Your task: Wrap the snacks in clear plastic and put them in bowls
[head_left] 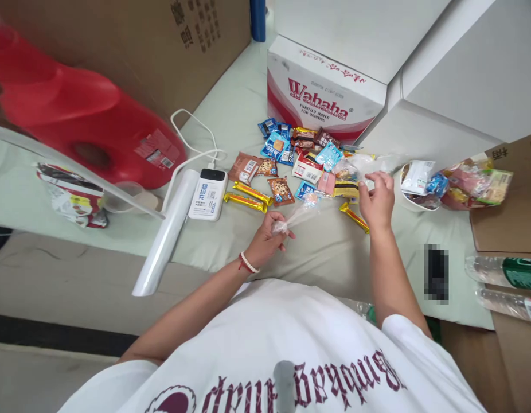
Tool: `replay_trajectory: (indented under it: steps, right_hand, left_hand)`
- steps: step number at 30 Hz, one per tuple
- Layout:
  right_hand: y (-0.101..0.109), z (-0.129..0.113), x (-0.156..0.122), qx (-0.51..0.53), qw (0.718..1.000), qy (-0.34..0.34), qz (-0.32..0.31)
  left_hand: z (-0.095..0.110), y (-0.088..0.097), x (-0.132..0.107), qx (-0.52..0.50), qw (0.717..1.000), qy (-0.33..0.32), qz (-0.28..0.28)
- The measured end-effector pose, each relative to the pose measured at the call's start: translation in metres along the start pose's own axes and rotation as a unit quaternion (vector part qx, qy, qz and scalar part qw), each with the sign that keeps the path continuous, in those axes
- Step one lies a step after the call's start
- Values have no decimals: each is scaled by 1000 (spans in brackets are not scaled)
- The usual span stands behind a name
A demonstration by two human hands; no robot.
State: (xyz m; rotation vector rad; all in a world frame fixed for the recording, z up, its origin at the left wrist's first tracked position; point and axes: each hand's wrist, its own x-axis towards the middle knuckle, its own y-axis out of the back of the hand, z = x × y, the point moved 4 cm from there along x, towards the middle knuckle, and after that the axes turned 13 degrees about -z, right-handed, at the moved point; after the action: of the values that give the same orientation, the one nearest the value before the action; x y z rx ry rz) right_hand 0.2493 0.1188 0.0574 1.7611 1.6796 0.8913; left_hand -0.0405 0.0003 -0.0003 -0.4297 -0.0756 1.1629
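My left hand (269, 236) is closed on the bunched end of a clear plastic bag (302, 213), which stretches away to the upper right. My right hand (378, 199) is curled beside more crumpled clear plastic (375, 166); what its fingertips pinch, if anything, is hard to make out. Small wrapped snacks lie in front of my hands: blue packets (276, 145), a brown cookie packet (281, 191), a red and white packet (307, 167) and yellow bars (247, 201). Another yellow bar (354, 217) rests just left of my right wrist.
A Wahaha carton (325, 94) stands behind the snacks. On the left are a white power bank (209, 195) with a cable, a clear film roll (166, 232) and a big red jug (85, 109). To the right, a white tub (405, 198) holds packets, near plastic bottles (506, 272).
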Motion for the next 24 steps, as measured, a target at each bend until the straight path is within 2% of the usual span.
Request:
replay_trajectory:
  steps: [1,2,4,5,6,7,10,12,14,16,18,21,24]
  right_hand:
    - [-11,-9,-16,91,995,-21,-22]
    - [-26,-18,-33,199,976,-49,-76]
    - [-60,-38,-64,381,895,-95,-213]
    - [-73,-45,-74,440,856,-113,-247]
    - [-81,-50,-80,483,828,-128,-255]
    - [-85,-51,-81,512,813,-141,-238]
    - [-77,-43,-72,544,807,-161,-164]
    - [-69,-41,-67,537,813,-160,-159]
    - [-68,-49,-68,527,810,-151,-210]
    - [-77,-64,-74,525,791,-136,-283]
    - [-90,-79,-80,532,774,-123,-320]
    - [-101,-88,-79,551,775,-122,-283]
    - [-97,-79,-72,565,782,-137,-226]
  left_hand:
    - [-2,0,1,0,1000,4,1]
    - [-4,-1,2,4,1000,9,-1]
    - [-7,-2,5,34,999,6,-3]
    - [-7,-2,7,62,998,-7,-1]
    - [-6,-1,7,94,995,-26,5]
    - [-3,1,7,122,991,-47,11]
    - [4,12,2,157,984,-86,25]
    - [8,20,-5,170,981,-87,41]
    - [11,25,-10,199,975,-81,54]
    - [10,23,-12,223,971,-75,49]
    - [8,18,-10,232,969,-71,36]
    - [8,13,-11,226,970,-88,33]
    - [14,20,-27,234,964,-115,45]
